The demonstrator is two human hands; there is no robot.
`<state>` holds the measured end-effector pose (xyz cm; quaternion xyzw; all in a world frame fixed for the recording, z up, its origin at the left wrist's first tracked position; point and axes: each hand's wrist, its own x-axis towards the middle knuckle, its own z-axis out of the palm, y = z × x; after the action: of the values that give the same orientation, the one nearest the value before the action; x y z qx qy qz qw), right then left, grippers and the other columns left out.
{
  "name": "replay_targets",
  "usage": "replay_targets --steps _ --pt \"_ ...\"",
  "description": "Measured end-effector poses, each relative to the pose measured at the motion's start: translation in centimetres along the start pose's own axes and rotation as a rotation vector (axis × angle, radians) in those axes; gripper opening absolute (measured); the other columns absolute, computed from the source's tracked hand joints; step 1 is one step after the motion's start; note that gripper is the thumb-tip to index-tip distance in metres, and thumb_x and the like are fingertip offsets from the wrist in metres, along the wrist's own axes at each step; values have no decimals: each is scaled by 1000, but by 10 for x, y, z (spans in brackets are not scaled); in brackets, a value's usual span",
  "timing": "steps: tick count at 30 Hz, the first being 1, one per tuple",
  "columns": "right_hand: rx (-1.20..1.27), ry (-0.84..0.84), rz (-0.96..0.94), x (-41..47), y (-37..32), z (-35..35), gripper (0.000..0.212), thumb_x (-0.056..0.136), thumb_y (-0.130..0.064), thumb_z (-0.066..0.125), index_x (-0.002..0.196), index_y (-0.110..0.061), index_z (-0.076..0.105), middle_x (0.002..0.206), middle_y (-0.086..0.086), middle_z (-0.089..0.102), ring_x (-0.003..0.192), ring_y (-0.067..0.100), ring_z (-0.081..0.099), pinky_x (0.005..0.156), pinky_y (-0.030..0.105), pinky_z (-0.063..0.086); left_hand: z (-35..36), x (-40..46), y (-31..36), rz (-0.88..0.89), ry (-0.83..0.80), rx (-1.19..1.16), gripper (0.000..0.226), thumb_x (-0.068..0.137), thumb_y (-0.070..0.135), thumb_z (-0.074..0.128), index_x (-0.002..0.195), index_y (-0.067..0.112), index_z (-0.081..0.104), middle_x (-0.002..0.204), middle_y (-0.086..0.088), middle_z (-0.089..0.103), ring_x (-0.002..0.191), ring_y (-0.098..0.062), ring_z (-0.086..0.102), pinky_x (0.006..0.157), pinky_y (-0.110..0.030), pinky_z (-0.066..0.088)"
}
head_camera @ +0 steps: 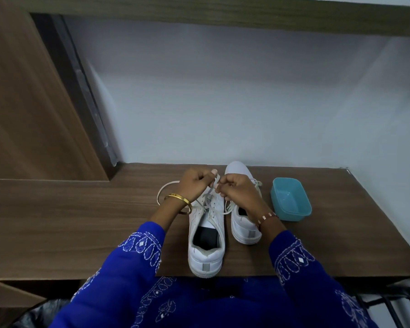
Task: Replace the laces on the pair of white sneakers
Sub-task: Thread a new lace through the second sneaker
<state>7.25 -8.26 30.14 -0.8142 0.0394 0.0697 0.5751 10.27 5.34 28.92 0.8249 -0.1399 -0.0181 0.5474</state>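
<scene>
Two white sneakers stand side by side on the wooden table, heels toward me. The left sneaker is nearer and loosely laced. The right sneaker sits further back, partly under my right wrist. My left hand and my right hand meet above the left sneaker's toe end, both pinching its white lace. A loop of that lace trails onto the table to the left, passing under my left wrist.
A teal plastic tub stands to the right of the sneakers. A white wall rises behind the table, with a wooden panel at the left. The table's front edge lies just below the left sneaker's heel.
</scene>
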Motion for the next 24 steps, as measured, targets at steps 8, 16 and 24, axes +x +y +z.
replay_targets --steps 8,16,24 --pt "-26 203 -46 3 11 -17 16 79 -6 54 65 2 56 62 13 48 61 21 43 60 32 37 -7 -2 -17 -108 -69 -45 44 95 20 49 51 18 53 36 8 38 36 -3 34 45 -17 31" --pt "-495 295 -41 3 36 -39 13 80 -6 59 91 -8 65 92 7 63 86 18 56 77 29 46 -20 -12 -42 -155 -18 -52 41 89 23 58 49 30 63 72 -17 62 44 -6 36 49 -24 30" --pt "-522 -8 -299 6 30 17 30 91 0 42 116 1 59 107 18 64 98 28 59 74 22 38 -5 -8 -22 -104 -81 -9 36 94 15 50 60 20 59 49 12 54 46 -1 38 50 -18 30"
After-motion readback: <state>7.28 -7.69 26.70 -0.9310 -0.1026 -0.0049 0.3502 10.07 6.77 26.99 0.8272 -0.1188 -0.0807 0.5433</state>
